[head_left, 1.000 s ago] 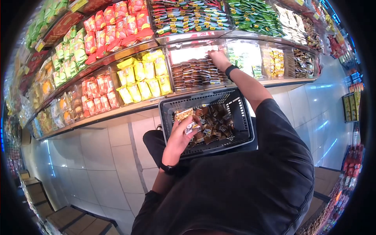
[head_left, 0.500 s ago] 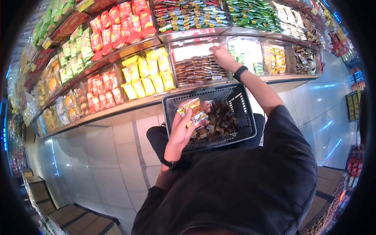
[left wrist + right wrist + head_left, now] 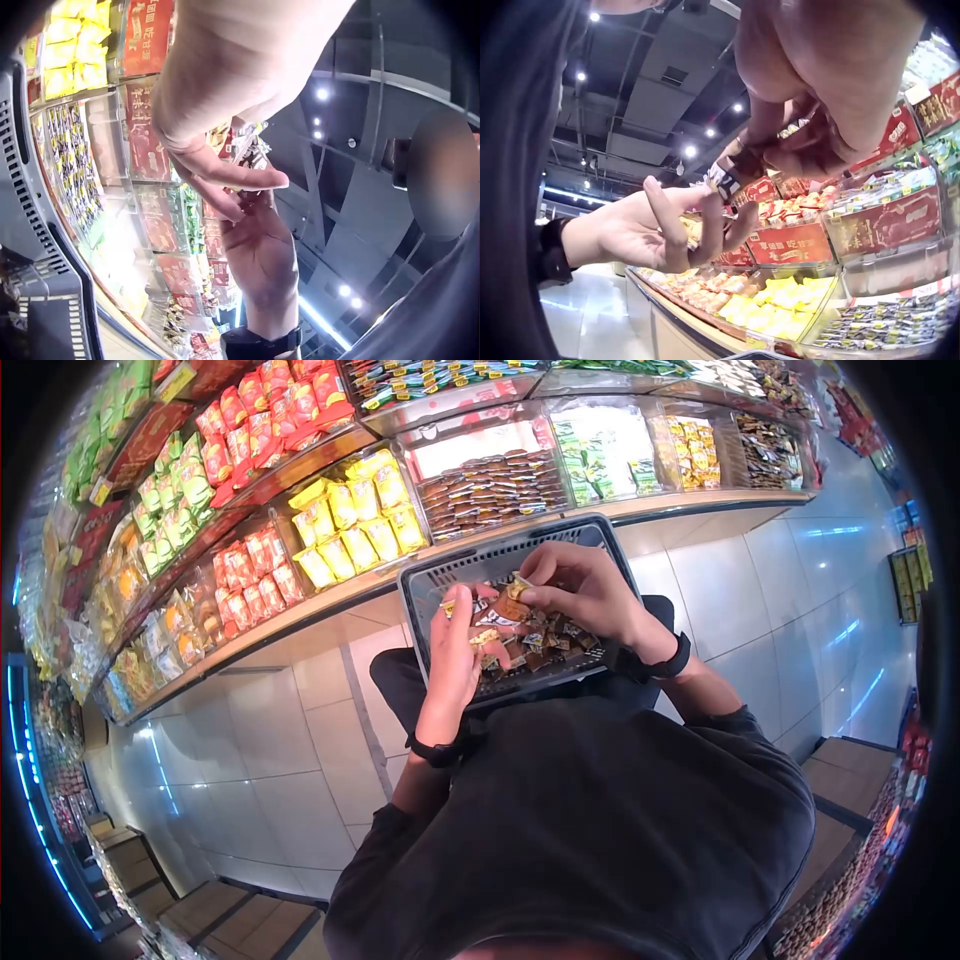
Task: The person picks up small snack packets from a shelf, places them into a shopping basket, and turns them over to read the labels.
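My left hand (image 3: 457,660) holds several small brown-and-yellow snack packets above the basket, fingers curled around them. My right hand (image 3: 588,592) has come up against it and pinches a brown snack packet (image 3: 508,606) by its upper edge. In the right wrist view a brown-and-white packet (image 3: 726,180) stretches between the two hands. Beneath both lies a dark grey shopping basket (image 3: 612,550), resting at the person's lap, with a heap of similar brown packets (image 3: 550,640) inside it.
A shelf of clear bins runs along the front. The bin of brown packets (image 3: 490,488) stands just beyond the basket, with yellow bags (image 3: 350,510) to its left and green-and-white packets (image 3: 610,455) to its right. Tiled floor (image 3: 260,740) stretches behind the left arm.
My right hand has left the bin of brown packets and come back over the basket to the left hand. It now pinches a packet there. The left hand stays over the basket.
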Motion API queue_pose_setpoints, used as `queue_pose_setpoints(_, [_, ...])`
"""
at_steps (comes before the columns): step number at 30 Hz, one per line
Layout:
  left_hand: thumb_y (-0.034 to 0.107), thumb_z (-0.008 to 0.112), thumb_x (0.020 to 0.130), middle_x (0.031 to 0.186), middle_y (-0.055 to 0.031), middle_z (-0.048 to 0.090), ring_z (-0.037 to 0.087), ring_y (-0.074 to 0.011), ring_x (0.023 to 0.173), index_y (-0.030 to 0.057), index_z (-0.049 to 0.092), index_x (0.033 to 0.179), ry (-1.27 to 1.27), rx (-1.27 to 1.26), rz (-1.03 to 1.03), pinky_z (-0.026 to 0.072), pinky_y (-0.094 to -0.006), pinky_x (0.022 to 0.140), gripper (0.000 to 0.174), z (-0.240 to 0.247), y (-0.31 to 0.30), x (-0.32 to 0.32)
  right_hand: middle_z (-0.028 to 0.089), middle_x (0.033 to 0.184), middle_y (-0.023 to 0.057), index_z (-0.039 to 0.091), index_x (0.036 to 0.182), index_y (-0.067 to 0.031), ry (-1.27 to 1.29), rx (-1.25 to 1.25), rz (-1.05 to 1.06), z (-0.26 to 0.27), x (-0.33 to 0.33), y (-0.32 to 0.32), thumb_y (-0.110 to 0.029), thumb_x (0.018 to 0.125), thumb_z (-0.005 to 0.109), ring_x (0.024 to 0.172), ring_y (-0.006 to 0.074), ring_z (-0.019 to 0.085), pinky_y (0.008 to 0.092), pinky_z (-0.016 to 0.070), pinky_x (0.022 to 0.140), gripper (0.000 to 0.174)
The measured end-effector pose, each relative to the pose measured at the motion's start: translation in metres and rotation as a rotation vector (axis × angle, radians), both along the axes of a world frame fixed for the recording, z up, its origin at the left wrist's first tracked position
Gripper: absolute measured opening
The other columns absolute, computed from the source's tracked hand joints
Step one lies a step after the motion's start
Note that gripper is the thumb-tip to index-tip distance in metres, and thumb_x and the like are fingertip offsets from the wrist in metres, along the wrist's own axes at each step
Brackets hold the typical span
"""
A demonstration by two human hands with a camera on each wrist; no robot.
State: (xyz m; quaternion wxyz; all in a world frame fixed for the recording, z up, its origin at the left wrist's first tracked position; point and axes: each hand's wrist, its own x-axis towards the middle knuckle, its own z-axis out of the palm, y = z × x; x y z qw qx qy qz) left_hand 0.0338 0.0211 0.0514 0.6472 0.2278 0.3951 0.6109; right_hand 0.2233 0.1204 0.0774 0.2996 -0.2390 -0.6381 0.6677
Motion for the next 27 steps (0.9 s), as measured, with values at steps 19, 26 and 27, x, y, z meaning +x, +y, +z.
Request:
queue_pose_setpoints(19, [0.000,0.075,0.088,0.091,-0.0054,0.067,0.064,-0.0082,0.072,0.0047,0.052,0.114,0.331,0.166,0.189,0.0504,-0.0212,0.059,0.034,0.017,-0.006,0.010,0.072,0.092,0.0056,0.060,0.086,-0.0045,0.141,-0.559,0.030,-0.020,-0.002,-0.041,-0.010,0.096,0.071,0.083,0.0118,0.071,0.0250,0.0555,0.077,0.016])
queue_pose_setpoints(26, [0.001,0.077,0.087,0.094,-0.0040,0.066,0.064,-0.0066,0.075,0.0040,0.054,0.116,0.445,0.188,0.072,0.0531,-0.0220,0.061,0.037,0.012,-0.012,0.010,0.067,0.079,-0.0015,0.058,0.085,-0.0053,-0.043,-0.191,-0.023,-0.011,0.004,-0.032,-0.014,0.094,0.076,0.071,0.0055,0.061,0.0227,0.0486,0.066,0.022])
queue_pose_setpoints(27, [0.003,0.078,0.087,0.094,-0.0044,0.068,0.064,-0.0061,0.077,0.0031,0.055,0.116,0.439,0.224,0.075,0.0538,-0.0215,0.062,0.038,0.016,-0.013,0.014,0.066,0.080,-0.0012,0.058,0.086,-0.0051,-0.059,-0.198,0.051,-0.012,0.007,-0.028,-0.014,0.093,0.076,0.073,0.0055,0.062,0.0227,0.0482,0.065,0.022])
